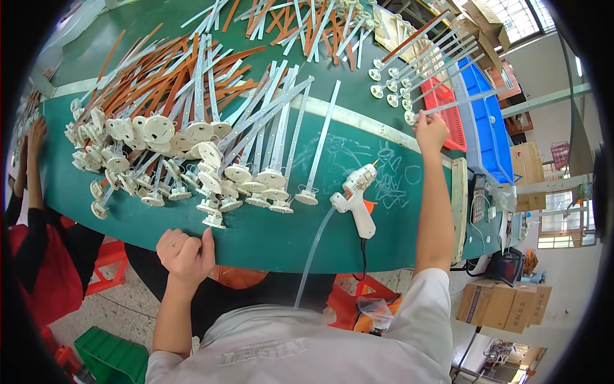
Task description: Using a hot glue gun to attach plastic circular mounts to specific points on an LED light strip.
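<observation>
My right hand (432, 131) reaches out to the far right of the table and pinches an LED strip with a round white base (410, 118), the nearest of a standing group there. My left hand (185, 255) rests at the table's front edge, its fingers curled into a loose fist with nothing visible in them. Just beyond its thumb lies the front of a big pile of round white bases (158, 129) with silver and brown strips attached. Between my hands a white hot glue gun (357, 198) lies on the green table (275, 240), a clear glue stick trailing towards me.
More strips (313, 29) cover the far side. A red basket (444, 109) and a blue bin (489, 128) stand beyond the right edge. At the left, another person's hands (36, 134) are at the table. A green crate (110, 355) sits on the floor.
</observation>
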Tool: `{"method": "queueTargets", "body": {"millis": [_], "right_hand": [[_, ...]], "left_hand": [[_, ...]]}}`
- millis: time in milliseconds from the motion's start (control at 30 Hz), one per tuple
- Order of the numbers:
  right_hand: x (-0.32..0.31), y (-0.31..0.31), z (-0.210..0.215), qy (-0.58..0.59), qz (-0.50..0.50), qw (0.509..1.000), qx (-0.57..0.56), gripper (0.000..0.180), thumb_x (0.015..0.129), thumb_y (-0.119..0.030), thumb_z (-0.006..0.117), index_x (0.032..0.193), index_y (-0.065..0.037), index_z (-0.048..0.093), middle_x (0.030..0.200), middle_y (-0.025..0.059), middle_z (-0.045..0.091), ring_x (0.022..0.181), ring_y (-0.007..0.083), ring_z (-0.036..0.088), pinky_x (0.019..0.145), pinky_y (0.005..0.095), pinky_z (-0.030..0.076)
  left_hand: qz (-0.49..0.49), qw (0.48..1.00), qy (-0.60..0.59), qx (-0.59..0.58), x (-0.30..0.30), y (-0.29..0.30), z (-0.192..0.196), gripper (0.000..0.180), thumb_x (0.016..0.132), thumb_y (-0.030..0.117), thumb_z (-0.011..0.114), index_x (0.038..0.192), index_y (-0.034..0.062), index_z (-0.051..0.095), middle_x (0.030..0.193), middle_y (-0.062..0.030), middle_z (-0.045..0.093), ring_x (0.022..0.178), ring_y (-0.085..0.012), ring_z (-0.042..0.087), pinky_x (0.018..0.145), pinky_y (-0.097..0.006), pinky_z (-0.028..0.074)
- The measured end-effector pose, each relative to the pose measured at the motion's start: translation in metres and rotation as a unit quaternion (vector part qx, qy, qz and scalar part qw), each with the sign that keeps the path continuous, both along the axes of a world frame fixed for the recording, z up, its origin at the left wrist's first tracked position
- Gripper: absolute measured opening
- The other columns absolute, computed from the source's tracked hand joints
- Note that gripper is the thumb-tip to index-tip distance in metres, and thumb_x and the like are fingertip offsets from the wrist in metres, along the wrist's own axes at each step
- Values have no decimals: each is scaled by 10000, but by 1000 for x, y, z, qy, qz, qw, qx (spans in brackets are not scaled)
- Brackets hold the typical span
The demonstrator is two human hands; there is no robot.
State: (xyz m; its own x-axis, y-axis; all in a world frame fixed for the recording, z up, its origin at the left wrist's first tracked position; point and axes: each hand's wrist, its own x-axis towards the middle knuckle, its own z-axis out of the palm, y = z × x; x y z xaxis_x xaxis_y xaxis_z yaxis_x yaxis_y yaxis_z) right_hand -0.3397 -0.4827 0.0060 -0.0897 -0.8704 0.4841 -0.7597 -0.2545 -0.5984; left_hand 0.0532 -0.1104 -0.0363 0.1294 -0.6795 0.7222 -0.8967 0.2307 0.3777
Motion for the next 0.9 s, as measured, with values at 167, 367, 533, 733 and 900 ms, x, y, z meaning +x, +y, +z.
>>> {"method": "queueTargets", "body": {"millis": [167, 367, 533, 733, 900], "right_hand": [[-15, -26, -30, 61, -36, 997, -1, 179, 861, -142, 618, 787, 21, 620, 646, 126, 661, 519, 203, 654, 509, 314, 499], [-16, -22, -21, 121, -83, 989, 12, 244, 820, -239, 676, 826, 4, 646, 700, 124, 680, 639, 215, 676, 597, 327, 508], [10, 38, 20, 87, -165, 977, -106, 283, 793, -284, 702, 872, -14, 665, 752, 100, 692, 745, 223, 675, 642, 321, 501], [167, 236, 71, 38, 365, 930, 26, 187, 727, -79, 708, 899, -37, 646, 800, 63, 649, 655, 121, 600, 623, 246, 475], [231, 356, 78, -19, 766, 640, 54, 604, 674, -142, 754, 1224, -15, 539, 1285, 183, 511, 1187, 380, 485, 963, 457, 407]], "left_hand": [[-8, 1000, 4, -2, -1, -2, 0, 384, 668, -88, 685, 533, 74, 364, 490, -44, 338, 406, -214, 337, 421, -326, 226], [6, 1000, -1, -29, 1, -1, 0, 412, 650, -32, 712, 492, 91, 351, 467, -41, 314, 381, -212, 327, 401, -327, 218], [7, 999, 1, -51, 2, 2, 3, 394, 652, -50, 701, 496, 85, 366, 469, -41, 324, 385, -215, 334, 403, -330, 224], [-171, 982, 71, -45, 3, 19, 22, 360, 638, 168, 766, 508, 132, 433, 472, -27, 370, 407, -211, 400, 413, -322, 286], [-403, 844, 345, 71, -40, 54, 48, 362, 705, 446, 726, 694, 87, 678, 636, -75, 609, 562, -293, 619, 525, -322, 485]]}}
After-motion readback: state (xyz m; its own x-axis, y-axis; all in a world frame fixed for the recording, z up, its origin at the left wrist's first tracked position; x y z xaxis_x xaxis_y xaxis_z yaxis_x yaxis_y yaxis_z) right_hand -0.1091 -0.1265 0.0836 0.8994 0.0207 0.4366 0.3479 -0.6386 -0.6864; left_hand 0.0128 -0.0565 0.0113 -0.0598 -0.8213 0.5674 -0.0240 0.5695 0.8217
